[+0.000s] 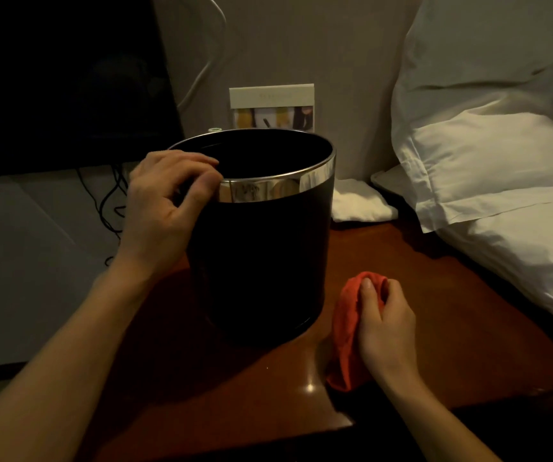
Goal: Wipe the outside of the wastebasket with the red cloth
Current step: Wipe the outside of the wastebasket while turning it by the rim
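We see a dark, round wastebasket (261, 248) standing upright on a reddish-brown wooden table (435, 328), its top edged with a shiny metal band that catches reflections. Our left hand (165, 208) sits at the near left of that rim, fingers curled over the edge and thumb pressed against the metal band, so it grips the rim. Our right hand (385, 325) lies low on the table just right of the wastebasket's base, fingers bent around the bunched red cloth (345, 331), which spills out to the left of the hand and down toward the table's near edge. The cloth is near the basket's side, but we cannot tell whether it touches it.

The table's polished top shows a small bright glint near its front corner. Behind the wastebasket a printed card (271, 106) leans against a pale wall, and a folded white towel (358, 205) rests at the table's back. White pillows (488, 155) pile up on the right, hanging over the table's edge. To the left stands a dark screen (65, 78), with black cables (111, 208) hanging below it and a white cord (208, 68) looping down the wall.
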A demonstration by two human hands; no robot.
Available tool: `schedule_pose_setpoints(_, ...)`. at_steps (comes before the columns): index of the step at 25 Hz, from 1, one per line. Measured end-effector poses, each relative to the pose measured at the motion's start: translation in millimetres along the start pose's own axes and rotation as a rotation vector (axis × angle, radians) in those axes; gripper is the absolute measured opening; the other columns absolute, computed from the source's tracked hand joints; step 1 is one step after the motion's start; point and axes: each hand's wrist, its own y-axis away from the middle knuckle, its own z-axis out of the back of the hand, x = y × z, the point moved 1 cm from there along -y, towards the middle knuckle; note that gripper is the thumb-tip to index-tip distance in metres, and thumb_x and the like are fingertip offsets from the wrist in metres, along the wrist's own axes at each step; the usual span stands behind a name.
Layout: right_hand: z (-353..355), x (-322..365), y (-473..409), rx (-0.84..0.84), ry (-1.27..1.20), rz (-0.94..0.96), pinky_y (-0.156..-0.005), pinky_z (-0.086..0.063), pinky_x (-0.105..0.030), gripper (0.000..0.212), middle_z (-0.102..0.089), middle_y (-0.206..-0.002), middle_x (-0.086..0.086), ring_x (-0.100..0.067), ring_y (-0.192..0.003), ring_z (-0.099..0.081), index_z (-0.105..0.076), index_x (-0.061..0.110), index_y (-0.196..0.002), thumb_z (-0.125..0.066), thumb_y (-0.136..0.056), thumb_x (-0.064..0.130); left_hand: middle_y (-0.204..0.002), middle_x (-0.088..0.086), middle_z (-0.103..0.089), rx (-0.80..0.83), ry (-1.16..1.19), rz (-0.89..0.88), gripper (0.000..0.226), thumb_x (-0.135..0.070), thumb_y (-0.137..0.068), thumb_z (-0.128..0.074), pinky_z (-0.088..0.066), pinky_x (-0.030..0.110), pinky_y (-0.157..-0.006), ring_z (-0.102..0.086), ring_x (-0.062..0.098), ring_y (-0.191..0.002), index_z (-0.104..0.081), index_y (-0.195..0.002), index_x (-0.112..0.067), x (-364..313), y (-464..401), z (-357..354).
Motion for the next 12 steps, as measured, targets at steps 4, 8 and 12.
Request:
schedule_pose_setpoints(4, 0.6, 3.2, 1.3, -0.005, -0.007, 0.014, -0.056, -0.038, -0.017, 0.024, -0.060, -0.081, 0.001, -0.005, -0.068, -0.056, -0.053, 0.019, -0.088, -0.045, -0.106, 0.033, -0.133, 0.002, -0.051, 0.009, -0.167, -0.012, 0.050, -0.053, -0.090, -0.051, -0.029, 0.055, -0.108, -0.038, 0.020, -0.130, -0.058, -0.125, -0.018, -20.4, 18.6, -13.7)
schedule_pose_setpoints(8, -6.4, 5.3, 0.3, -0.013, -0.023, 0.014, -0.060, -0.041, -0.027, 0.025, -0.061, -0.082, 0.000, -0.010, -0.072, -0.057, -0.054, 0.017, -0.089, -0.045, -0.106, 0.033, -0.107, -0.015, -0.056, -0.009, -0.082, -0.012, 0.033, -0.052, -0.091, -0.050, -0.007, 0.057, -0.116, -0.043, 0.006, -0.119, -0.063, -0.100, -0.023, -40.6, 11.0, -25.0)
schedule_pose_setpoints(12, 4.3, -1.8, 4.0, -0.041, -0.003, 0.000, -0.056, -0.037, -0.021, 0.025, -0.060, -0.081, 0.001, -0.008, -0.071, -0.056, -0.052, 0.020, -0.086, -0.045, -0.106, 0.033, -0.099, -0.026, -0.054, -0.028, 0.103, 0.046, 0.028, -0.049, -0.090, -0.053, -0.026, 0.055, -0.113, -0.049, -0.003, -0.112, -0.064, -0.086, -0.023, -19.4, 4.6, -13.1)
